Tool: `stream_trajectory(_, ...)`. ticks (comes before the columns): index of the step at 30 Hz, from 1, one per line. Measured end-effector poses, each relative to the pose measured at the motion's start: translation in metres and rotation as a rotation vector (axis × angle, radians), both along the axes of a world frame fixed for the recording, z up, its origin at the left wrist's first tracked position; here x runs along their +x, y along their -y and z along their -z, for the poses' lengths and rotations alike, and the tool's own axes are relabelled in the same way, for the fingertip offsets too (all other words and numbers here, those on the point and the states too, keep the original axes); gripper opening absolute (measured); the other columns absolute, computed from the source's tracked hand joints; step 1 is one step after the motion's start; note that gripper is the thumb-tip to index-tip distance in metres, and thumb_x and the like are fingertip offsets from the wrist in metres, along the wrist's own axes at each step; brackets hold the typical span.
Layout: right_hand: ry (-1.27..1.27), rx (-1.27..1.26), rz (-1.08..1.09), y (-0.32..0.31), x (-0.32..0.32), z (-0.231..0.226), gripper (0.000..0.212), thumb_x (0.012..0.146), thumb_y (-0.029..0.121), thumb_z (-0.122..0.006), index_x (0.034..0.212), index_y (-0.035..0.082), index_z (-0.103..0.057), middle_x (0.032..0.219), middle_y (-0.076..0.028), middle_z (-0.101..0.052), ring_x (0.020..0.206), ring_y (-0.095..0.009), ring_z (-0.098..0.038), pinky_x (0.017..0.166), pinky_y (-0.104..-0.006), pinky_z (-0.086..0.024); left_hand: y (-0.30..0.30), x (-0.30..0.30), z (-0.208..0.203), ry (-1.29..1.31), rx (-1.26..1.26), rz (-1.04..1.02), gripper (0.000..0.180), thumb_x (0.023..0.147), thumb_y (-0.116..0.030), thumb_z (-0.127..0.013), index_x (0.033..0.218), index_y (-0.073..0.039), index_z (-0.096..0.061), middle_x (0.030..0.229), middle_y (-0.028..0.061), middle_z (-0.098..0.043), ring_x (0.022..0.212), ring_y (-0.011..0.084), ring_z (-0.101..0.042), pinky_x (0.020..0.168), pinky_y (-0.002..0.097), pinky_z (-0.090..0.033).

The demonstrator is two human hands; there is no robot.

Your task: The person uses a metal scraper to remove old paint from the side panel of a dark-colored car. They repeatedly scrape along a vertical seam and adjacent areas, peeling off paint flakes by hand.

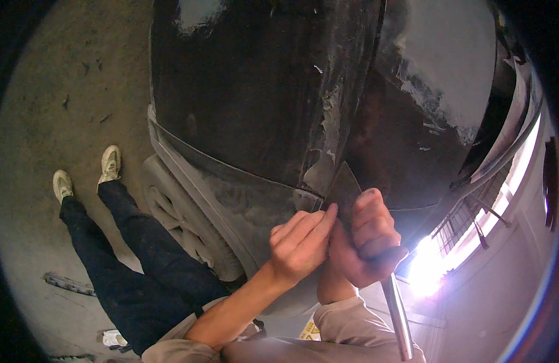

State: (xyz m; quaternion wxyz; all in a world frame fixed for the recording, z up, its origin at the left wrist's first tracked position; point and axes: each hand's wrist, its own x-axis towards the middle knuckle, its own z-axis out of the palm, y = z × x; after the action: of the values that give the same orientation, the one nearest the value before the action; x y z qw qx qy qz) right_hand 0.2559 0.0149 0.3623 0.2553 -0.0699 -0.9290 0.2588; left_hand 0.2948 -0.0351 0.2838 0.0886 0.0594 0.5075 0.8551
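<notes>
A dark car body panel [243, 103] fills the upper middle, with a worn seam [331, 127] of scraped, peeling filler running down it. My right hand [370, 242] is closed in a fist around a tool with a dark grip and a bright metal shaft [396, 314], which slopes down toward the lower edge. A dark, pointed, flat piece [346, 181] shows just above that fist; whether it belongs to the tool is unclear. Close on the left, my left hand [297, 242] has its fingers bent and pressed together, their tips against the lower end of the seam. What they pinch is hidden.
A dusty car wheel [192, 227] sits left of my arms. My legs [134, 254], in dark trousers, stand on the grey floor [80, 103]. A glaring light [428, 269] shines at right, beside a barred window [464, 221]. A dark strip [68, 283] lies at lower left.
</notes>
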Motion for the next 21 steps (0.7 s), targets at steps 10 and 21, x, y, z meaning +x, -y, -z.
stream_trajectory(10, 0.132, 0.028, 0.053, 0.003, 0.004, 0.009, 0.054, 0.108, 0.036, -0.038, 0.059, 0.016, -0.031, 0.053, 0.002, -0.03, 0.05, -0.015, -0.026, 0.06, -0.0362, -0.03, 0.0, 0.0, 0.015, -0.001, 0.021, 0.02, 0.045, 0.061, 0.007, -0.072, 0.106, 0.007, -0.075, 0.087, 0.0103, -0.068, 0.067, 0.0211, -0.065, 0.055, 0.03, -0.053)
stream_trajectory(21, 0.058, 0.043, 0.138, -0.021, -0.032, 0.013, 0.046, 0.103, 0.026, -0.043, 0.06, 0.015, -0.031, 0.053, 0.001, -0.031, 0.05, -0.015, -0.028, 0.059, -0.0363, -0.031, -0.031, -0.036, 0.017, -0.048, 0.018, -0.026, 0.044, 0.062, 0.008, -0.072, 0.106, 0.009, -0.074, 0.087, 0.0121, -0.067, 0.068, 0.0226, -0.066, 0.055, 0.0295, -0.053)
